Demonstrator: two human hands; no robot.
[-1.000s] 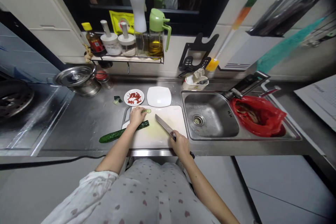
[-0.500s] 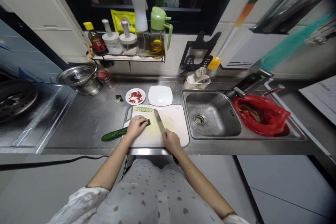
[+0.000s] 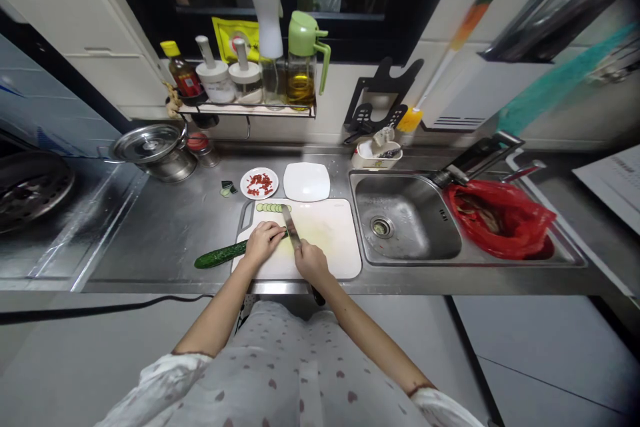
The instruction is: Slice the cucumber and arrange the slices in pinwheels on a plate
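A long green cucumber point(image 3: 220, 255) lies across the left edge of the white cutting board point(image 3: 335, 240). My left hand point(image 3: 265, 242) is closed over it near its right end, fingertips pressing down. In my right hand point(image 3: 311, 261) is a kitchen knife point(image 3: 291, 227); its blade stands at the cucumber's cut end, just right of my left fingertips. Whether the edge has entered the flesh I cannot tell. Behind, a row of cucumber slices point(image 3: 270, 207) overlaps along the board's far edge, with the knife tip by its right end.
Behind the board are a plate of chopped red pieces point(image 3: 259, 184) and a square white plate point(image 3: 307, 182). Dark green scraps point(image 3: 228, 188) lie left of them. The sink point(image 3: 405, 233) borders the board's right side; a red bag point(image 3: 500, 220) sits beyond. A lidded pot point(image 3: 155, 150) stands back left.
My right hand has moved left with the knife, bringing the blade from open board to the cucumber's cut end. My left hand still holds the cucumber in about the same place.
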